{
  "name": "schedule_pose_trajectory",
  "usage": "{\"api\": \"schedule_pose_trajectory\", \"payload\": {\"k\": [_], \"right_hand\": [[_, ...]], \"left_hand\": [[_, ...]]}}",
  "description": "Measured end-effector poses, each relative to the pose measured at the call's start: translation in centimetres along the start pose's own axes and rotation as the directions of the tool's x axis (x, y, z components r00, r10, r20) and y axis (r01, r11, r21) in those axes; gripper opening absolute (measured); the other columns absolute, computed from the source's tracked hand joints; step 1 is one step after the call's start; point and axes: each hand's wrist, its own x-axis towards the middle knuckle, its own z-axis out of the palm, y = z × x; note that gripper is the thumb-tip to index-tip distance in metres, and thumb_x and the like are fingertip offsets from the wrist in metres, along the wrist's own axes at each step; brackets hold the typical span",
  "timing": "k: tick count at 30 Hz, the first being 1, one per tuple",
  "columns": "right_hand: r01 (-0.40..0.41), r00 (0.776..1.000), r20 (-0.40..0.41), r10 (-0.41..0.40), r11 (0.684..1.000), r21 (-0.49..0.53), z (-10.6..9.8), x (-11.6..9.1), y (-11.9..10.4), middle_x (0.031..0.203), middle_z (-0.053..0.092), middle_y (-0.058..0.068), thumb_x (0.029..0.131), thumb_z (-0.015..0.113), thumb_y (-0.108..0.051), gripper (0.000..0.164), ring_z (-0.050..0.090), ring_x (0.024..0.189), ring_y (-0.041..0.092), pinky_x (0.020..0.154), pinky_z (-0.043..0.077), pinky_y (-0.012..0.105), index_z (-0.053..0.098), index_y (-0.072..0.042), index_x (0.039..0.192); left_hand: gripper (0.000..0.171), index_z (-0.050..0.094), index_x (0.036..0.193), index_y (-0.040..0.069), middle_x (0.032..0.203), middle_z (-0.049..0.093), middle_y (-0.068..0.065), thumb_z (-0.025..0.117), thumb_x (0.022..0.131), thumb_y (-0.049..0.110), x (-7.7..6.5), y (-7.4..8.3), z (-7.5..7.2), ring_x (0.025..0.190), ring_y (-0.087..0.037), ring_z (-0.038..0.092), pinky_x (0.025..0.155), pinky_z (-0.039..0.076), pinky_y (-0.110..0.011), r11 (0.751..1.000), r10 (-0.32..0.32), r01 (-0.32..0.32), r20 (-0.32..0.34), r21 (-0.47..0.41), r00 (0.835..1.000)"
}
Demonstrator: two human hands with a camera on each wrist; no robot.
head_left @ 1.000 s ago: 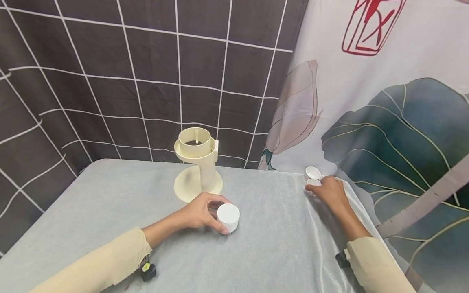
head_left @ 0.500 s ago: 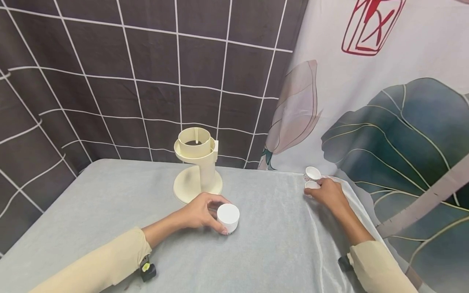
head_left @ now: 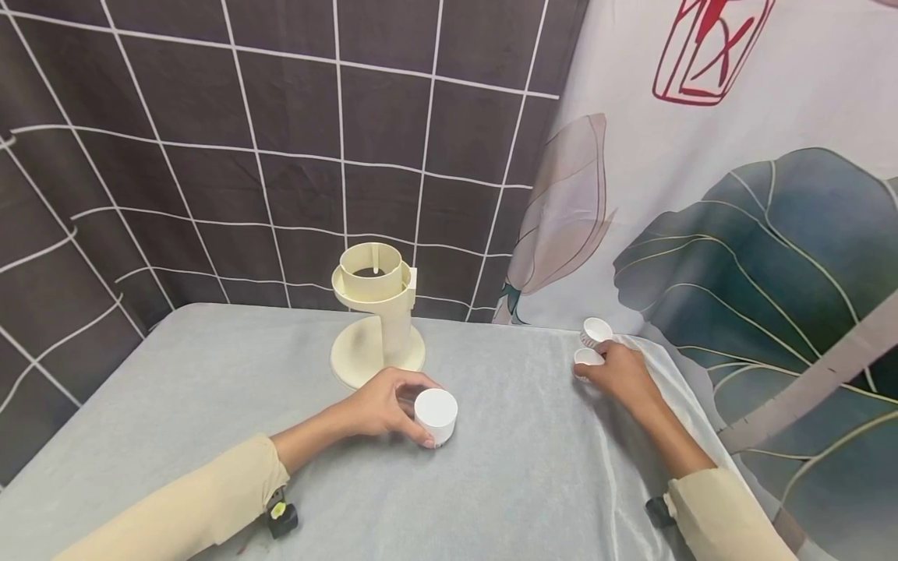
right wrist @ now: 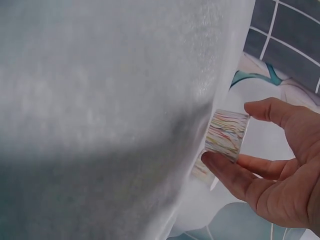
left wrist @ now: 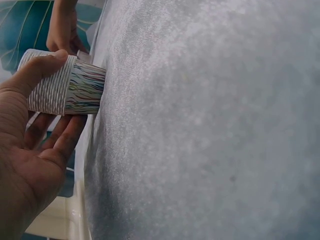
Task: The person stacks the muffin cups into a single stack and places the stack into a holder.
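Recorded gray-clothed tabletop (head_left: pixel 512 483) bearing cream stand (head_left: pixel 396 335) near far edge. Found upright cup stack (head_left: pixel 436 413) in front of it, gripped in left hand (head_left: pixel 389 403). Saw right hand (head_left: pixel 624 378) pinching patterned cup (head_left: pixel 588 357) near far right corner, just beside second cup (head_left: pixel 596 331).

High head view, close wrist views

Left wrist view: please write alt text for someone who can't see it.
A person's left grip holds a stack of nested cups with multicoloured wavy stripes, set on pale grey cloth. The right grip appears beyond it.
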Motion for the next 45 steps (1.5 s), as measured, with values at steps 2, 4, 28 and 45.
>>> {"api": "schedule_pose_trajectory", "payload": {"k": [2,4,28,45], "right_hand": [[0.003,1.000,-0.003,-0.003,1.000,0.004,0.1,-0.1,-0.3,0.090,0.069,0.019,0.091,0.082,-0.031,0.047,0.055,0.085,0.031,0.067,0.042,0.035,0.073,0.011,0.111],[0.009,1.000,-0.012,-0.009,1.000,0.003,0.2,-0.3,-0.5,0.105,0.077,0.028,0.092,0.083,-0.032,0.056,0.059,0.088,0.032,0.068,0.046,0.035,0.073,0.014,0.122],[0.151,0.986,-0.082,-0.146,0.987,0.060,1.7,-1.9,-4.9,0.104,0.083,0.022,0.089,0.084,-0.025,0.041,0.070,0.090,0.036,0.079,0.057,0.048,0.080,0.005,0.117],[0.196,0.980,-0.047,-0.193,0.977,0.089,2.8,-2.6,-7.9,0.136,0.077,0.031,0.091,0.078,-0.022,0.055,0.070,0.135,0.050,0.115,0.057,0.062,0.075,0.010,0.137]], "left_hand": [[0.061,0.080,0.125,-0.002,0.122,0.082,-0.013,0.103,0.069,-0.002,0.0,0.0,0.0,0.108,-0.012,0.076,0.097,0.069,-0.028,1.000,-0.002,0.002,-0.001,0.000,1.000],[0.061,0.080,0.126,-0.002,0.122,0.082,-0.013,0.103,0.069,-0.001,0.0,0.0,0.0,0.108,-0.012,0.076,0.096,0.069,-0.027,1.000,-0.006,0.006,-0.001,0.003,1.000],[0.062,0.080,0.126,-0.001,0.121,0.082,-0.012,0.103,0.068,-0.003,0.2,-0.3,-0.1,0.105,-0.012,0.076,0.093,0.070,-0.029,1.000,0.002,-0.002,0.016,-0.005,1.000],[0.062,0.079,0.126,-0.004,0.122,0.081,-0.016,0.103,0.069,-0.003,0.1,0.0,-0.2,0.106,-0.013,0.076,0.095,0.070,-0.028,1.000,0.002,-0.002,0.009,0.002,1.000]]}}
